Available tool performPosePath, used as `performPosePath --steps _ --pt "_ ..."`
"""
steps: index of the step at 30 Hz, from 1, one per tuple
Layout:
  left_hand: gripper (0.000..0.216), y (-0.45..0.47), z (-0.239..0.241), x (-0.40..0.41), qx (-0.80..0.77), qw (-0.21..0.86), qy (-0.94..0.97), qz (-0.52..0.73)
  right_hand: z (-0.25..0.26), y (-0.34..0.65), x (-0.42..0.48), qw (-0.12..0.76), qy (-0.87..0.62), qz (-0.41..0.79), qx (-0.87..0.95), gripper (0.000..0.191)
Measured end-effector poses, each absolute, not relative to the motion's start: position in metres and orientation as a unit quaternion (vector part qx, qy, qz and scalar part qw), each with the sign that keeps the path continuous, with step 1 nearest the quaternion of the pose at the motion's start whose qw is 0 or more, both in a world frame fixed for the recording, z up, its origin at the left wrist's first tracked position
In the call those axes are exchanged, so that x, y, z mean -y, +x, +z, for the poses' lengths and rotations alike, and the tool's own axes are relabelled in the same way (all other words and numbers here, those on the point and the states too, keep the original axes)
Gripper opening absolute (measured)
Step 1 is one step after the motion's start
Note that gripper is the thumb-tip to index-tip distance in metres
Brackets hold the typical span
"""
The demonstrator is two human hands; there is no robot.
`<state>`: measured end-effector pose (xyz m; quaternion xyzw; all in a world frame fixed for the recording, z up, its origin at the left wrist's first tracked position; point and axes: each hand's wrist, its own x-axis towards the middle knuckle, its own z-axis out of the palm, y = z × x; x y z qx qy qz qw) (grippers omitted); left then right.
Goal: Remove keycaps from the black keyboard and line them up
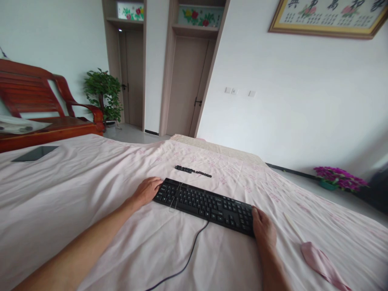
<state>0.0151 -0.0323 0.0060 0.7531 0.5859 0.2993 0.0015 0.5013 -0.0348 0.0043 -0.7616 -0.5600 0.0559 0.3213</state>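
A black computer keyboard [197, 200] lies on the pale floral cloth, its right end nearer to me than its left. My left hand [147, 190] grips its left end, and my right hand [264, 226] is closed around the right end. A thin wire tool [175, 198] rests across the keys near the left side. From the keyboard's near edge a black cable [194, 246] curves down toward me. Just beyond the keyboard, several loose black keycaps [190, 170] sit in rows on the cloth.
The pink floral cloth [106, 194] spreads wrinkled over the surface. To the right lie a pink rag [321, 260] and a thin pale stick [292, 226]. A dark flat tablet-like object [35, 153] is at far left. Beyond stand a wooden bench [33, 93] and a potted plant [103, 93].
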Motion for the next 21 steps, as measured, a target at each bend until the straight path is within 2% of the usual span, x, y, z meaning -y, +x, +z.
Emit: performPosePath --steps 8,12,14,16,18,21 --pt "0.034 0.016 0.009 0.033 -0.596 -0.004 0.751 0.284 0.007 0.498 0.038 0.323 -0.762 0.051 0.558 0.055" --pt "0.033 0.017 0.009 0.032 -0.598 -0.006 0.753 0.275 0.022 0.479 0.045 0.301 -0.763 -0.071 0.567 0.047" --pt "0.033 0.016 0.008 0.031 -0.594 -0.007 0.757 0.273 0.036 0.454 0.051 0.312 -0.691 -0.161 0.632 0.042" --pt "0.035 0.014 0.006 0.03 -0.59 -0.008 0.759 0.276 0.051 0.416 0.058 0.313 -0.584 -0.164 0.731 0.039" --pt "0.038 0.012 0.003 0.028 -0.59 -0.006 0.758 0.278 0.062 0.371 0.065 0.291 -0.493 -0.118 0.811 0.048" --pt "0.044 0.008 0.0 0.026 -0.594 0.0 0.755 0.277 0.068 0.308 0.073 0.229 -0.419 -0.062 0.877 0.074"
